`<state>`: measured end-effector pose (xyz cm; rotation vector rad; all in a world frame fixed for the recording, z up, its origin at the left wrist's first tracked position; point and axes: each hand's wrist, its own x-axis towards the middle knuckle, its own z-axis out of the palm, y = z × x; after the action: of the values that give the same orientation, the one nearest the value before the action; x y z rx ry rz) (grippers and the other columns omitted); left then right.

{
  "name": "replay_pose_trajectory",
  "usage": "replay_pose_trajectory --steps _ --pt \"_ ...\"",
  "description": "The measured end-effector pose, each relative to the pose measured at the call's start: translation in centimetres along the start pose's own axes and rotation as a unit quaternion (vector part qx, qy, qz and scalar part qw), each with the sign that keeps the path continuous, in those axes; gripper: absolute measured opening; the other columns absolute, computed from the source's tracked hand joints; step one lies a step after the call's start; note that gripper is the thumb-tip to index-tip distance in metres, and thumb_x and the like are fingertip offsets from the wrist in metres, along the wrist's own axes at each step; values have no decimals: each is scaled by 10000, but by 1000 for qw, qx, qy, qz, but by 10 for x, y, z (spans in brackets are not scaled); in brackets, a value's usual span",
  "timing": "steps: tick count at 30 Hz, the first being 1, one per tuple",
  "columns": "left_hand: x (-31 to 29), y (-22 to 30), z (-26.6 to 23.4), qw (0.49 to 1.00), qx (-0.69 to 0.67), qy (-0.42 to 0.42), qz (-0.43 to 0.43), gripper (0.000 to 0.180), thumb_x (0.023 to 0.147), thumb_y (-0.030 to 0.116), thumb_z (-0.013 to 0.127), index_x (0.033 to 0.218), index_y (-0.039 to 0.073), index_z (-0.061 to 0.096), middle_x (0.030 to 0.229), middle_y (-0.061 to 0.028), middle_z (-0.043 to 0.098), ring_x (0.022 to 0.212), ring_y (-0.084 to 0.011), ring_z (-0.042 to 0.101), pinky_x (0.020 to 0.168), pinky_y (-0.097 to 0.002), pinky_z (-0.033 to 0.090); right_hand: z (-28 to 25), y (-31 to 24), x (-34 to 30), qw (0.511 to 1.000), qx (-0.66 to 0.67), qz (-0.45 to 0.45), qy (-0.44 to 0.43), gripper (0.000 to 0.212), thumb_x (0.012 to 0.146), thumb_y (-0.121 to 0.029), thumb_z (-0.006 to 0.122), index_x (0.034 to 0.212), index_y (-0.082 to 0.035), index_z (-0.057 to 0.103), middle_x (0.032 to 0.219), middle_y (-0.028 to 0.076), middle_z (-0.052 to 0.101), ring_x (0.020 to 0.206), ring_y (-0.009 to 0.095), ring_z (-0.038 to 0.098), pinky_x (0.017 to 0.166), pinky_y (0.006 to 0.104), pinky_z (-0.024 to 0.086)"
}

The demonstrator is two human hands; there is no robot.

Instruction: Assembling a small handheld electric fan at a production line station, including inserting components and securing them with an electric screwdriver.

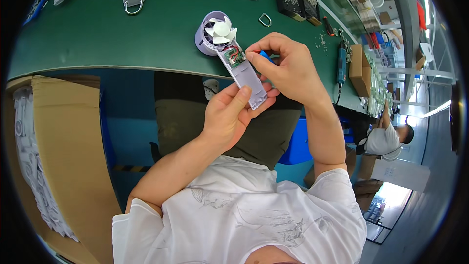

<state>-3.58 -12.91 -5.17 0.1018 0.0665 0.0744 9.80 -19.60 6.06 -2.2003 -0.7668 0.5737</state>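
Green counter point(122, 44): we sat at its near edge.
Lavender fan point(221, 30): we held it across that edge, white blades above the counter, opened handle point(243, 74) jutting past it.
Right hand point(288, 63): we had it closed around a blue part point(265, 55), fingertips beside the circuit board point(233, 57).
Left hand point(227, 110): we gripped the handle's lower end.
Metal ring point(265, 19): we had it farther in, right of the fan.

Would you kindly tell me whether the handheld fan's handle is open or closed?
Open: the handheld fan's handle has its green circuit board and hollow interior exposed, with no cover over them.
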Motion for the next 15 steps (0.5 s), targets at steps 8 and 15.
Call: replay_pose_trajectory --steps 8,15 --pt "0 -1 -1 1000 12 -5 6 391 1104 211 490 1386 -60 489 1374 -185 593 1291 -313 598 1164 -552 445 2 -5 -1 998 -50 -26 9 123 932 -94 728 977 20 722 960 19 676 658 70 659 533 206 535" --pt "0 -1 0 1000 -17 -6 3 385 1104 170 486 1406 -68 486 1353 -170 595 1288 -324 601 1157 -506 467 1 -4 -1 981 -152 -119 29 94 899 -74 737 968 -10 734 928 23 654 723 80 597 588 231 457"
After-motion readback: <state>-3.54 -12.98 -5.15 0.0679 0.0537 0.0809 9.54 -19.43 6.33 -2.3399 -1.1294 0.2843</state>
